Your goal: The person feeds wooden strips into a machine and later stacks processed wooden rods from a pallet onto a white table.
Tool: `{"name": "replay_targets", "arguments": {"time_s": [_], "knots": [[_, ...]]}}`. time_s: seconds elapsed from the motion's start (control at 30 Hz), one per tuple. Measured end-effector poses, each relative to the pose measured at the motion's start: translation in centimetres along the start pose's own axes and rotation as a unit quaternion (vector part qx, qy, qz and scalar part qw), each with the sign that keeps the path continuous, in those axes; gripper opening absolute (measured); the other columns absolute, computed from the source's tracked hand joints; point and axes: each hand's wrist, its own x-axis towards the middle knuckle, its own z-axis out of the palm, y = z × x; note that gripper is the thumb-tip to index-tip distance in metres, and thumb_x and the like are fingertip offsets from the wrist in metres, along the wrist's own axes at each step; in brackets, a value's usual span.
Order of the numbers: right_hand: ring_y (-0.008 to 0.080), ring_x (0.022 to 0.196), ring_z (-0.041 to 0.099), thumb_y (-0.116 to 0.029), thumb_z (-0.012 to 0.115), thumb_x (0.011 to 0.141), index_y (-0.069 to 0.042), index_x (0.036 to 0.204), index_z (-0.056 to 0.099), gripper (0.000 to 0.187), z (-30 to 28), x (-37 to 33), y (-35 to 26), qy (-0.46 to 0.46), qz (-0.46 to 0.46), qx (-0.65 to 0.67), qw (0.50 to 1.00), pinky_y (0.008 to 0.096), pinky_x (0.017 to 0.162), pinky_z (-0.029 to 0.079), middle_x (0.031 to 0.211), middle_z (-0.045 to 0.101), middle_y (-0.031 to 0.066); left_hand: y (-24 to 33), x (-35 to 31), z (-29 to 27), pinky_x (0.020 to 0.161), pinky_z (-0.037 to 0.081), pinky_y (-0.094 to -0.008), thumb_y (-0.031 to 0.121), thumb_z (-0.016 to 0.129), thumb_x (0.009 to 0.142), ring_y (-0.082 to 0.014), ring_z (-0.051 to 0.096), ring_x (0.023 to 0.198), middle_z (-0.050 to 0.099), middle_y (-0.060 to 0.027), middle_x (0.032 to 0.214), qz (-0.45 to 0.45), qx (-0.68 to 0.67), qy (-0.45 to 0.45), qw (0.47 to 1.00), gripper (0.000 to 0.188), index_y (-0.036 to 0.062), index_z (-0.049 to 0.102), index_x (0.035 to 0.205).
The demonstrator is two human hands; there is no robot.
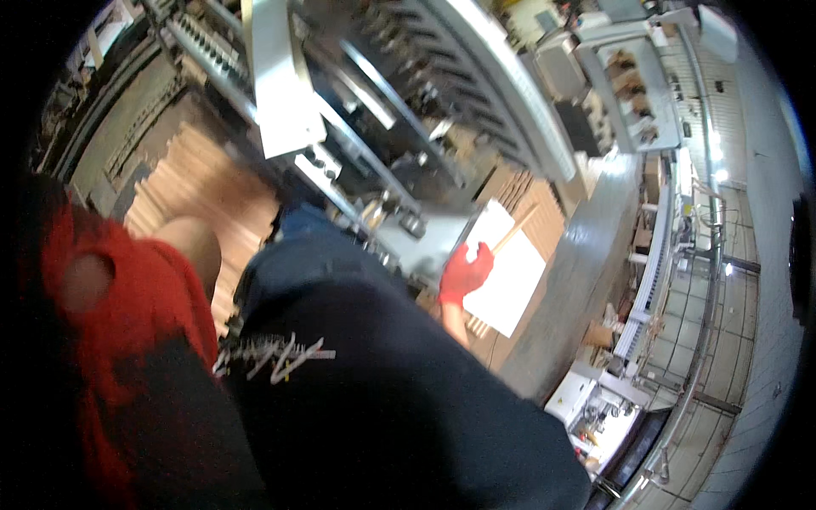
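My right hand [466, 274], in a red glove, lies over a white flat sheet [507, 289] on top of a stack of brown cardboard [544, 223]. Its thumb and finger are apart, with a gap between them. A thin brown strip [517, 227] crosses the white surface beside the fingertips. Very close at the left edge, my left hand [127, 272] shows as a large blurred red glove with patches of bare skin. How its fingers are set cannot be made out. Beyond it is a second stack of brown cardboard [223, 195] with wavy edges.
Metal machinery with rails [374, 161] and a long slotted grey housing [493, 85] fills the upper middle. A grey floor aisle [586, 246] runs along the right. Past it are a long conveyor [650, 272] and a white machine box [586, 404]. My dark-clothed body covers the lower middle.
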Motion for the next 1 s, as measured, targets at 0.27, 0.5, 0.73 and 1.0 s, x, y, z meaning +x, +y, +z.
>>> {"name": "replay_targets", "arguments": {"time_s": [0.27,0.5,0.73,1.0], "knots": [[0.0448,0.105,0.059,-0.041,0.079,0.072,-0.014,0.145,0.038,0.088,-0.7,-0.2,4.4,-0.304,0.175,-0.214,0.912,0.0523,0.085,0.052,0.119,0.053,0.0287,-0.5,0.3,0.5,0.105,0.04,-0.0428,0.014,0.078,0.074,-0.0311,0.049,0.125,0.05,-0.018,0.137,-0.015,-0.042,-0.006,0.999,0.075,-0.0004,0.044,0.14],[0.0338,0.083,0.062,-0.019,0.066,0.088,-0.01,0.144,0.038,0.063,2.6,-3.5,4.8,-0.08,0.445,0.292,0.843,0.0455,0.076,0.053,0.103,0.061,0.0164,3.3,1.8,4.6,0.107,0.039,-0.0425,0.014,0.079,0.072,-0.0304,0.048,0.128,0.049,-0.0176,0.14,0.05,-0.142,-0.048,0.987,0.079,0.0003,0.043,0.141],[0.0182,0.067,0.057,-0.02,0.063,0.087,-0.008,0.106,0.05,0.026,1.8,9.0,2.5,-0.022,0.389,0.732,0.559,0.0333,0.059,0.049,0.079,0.058,0.0047,11.3,-1.8,10.5,0.108,0.038,-0.0422,0.013,0.081,0.07,-0.0296,0.046,0.131,0.047,-0.0172,0.143,0.052,-0.309,-0.352,0.882,0.084,0.001,0.042,0.143],[0.0214,0.077,0.062,-0.009,0.065,0.094,-0.004,0.129,0.033,0.048,-4.7,15.5,-14.7,0.116,0.308,0.722,0.609,0.0368,0.072,0.052,0.092,0.061,0.0113,6.3,-11.9,16.9,0.08,0.047,-0.039,0.02,0.077,0.072,-0.0269,0.061,0.098,0.059,-0.0092,0.105,0.276,0.133,-0.492,0.815,0.059,0.0108,0.056,0.127]]}}
